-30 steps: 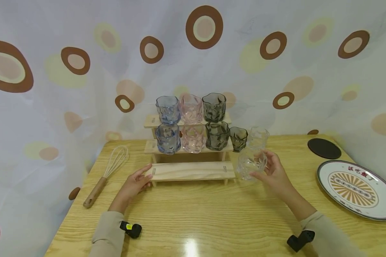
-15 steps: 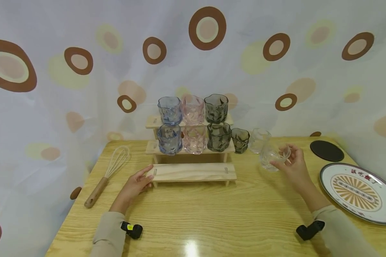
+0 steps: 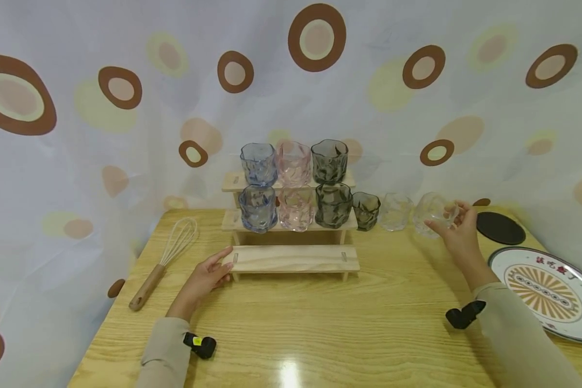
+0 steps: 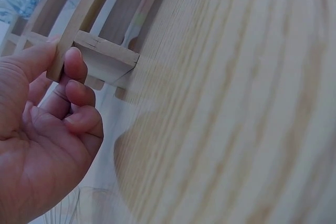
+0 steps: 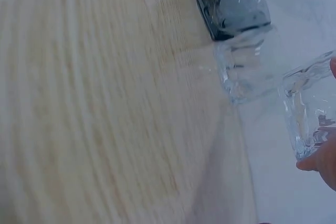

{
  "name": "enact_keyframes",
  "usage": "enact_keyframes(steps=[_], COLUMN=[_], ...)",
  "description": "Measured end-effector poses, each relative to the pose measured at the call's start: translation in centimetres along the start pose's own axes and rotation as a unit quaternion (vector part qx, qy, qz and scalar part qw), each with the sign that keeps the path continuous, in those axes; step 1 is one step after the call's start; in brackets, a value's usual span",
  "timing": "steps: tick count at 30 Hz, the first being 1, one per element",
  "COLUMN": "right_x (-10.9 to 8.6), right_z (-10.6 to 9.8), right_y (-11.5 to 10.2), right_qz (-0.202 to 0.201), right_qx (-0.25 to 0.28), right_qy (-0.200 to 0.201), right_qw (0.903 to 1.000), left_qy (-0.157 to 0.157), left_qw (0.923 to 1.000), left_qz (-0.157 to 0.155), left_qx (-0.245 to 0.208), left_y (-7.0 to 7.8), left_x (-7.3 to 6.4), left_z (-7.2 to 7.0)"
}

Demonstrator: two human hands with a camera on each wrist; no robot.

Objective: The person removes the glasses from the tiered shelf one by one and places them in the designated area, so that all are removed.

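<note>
My right hand [image 3: 461,234] holds a clear glass tumbler [image 3: 428,214] between thumb and fingers at the back right of the table. Just left of it stands another clear tumbler [image 3: 394,213], and beside that a small smoky-grey tumbler [image 3: 366,211]. In the right wrist view the held tumbler [image 5: 296,114] is cut off by the frame's edge. My left hand [image 3: 201,277] pinches the left end of the low front shelf [image 3: 291,260] of a stepped wooden rack. The left wrist view shows my thumb and curled fingers around that board [image 4: 86,11].
Blue [image 3: 258,210], pink [image 3: 296,210] and grey [image 3: 333,207] tumblers stand on the rack's two higher shelves. A whisk [image 3: 155,275] lies at left. On the right are a black round mat [image 3: 500,228] and a large patterned plate [image 3: 506,261]. A patterned cloth hangs behind.
My right hand has carried the clear tumbler right and back, from beside the front shelf to the right of the other clear tumbler. The left hand has stayed on the shelf's end.
</note>
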State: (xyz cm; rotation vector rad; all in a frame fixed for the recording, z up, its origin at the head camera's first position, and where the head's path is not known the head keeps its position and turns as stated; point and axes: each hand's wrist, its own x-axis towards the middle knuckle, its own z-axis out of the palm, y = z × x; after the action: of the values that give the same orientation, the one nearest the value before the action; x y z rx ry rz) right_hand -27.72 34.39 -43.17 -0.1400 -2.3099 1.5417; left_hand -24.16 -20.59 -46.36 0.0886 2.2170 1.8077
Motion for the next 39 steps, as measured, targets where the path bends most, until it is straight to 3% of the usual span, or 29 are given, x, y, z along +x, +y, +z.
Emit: enact_keyframes(steps=[10,23,39], right_x=[2.5,4.2,4.9], right_z=[0.3,1.2,2.3], right_y=[1.5,3.9,4.0], right_qz=[0.102,0.104,0.142], right_qx=[0.032,0.029,0.031], right_qy=[0.031,0.004,-0.005], right_qw=[0.9937,0.9941,0.9894], left_qy=[0.004,0.000,0.001], left_qw=[1.0000,1.0000,0.9999], left_qz=[-0.003,0.000,-0.004], left_qx=[-0.003,-0.004,-0.012], left_y=[-0.1,0.1,0.1], left_x=[0.2,0.1,0.2], left_z=[-0.2,-0.1,-0.2])
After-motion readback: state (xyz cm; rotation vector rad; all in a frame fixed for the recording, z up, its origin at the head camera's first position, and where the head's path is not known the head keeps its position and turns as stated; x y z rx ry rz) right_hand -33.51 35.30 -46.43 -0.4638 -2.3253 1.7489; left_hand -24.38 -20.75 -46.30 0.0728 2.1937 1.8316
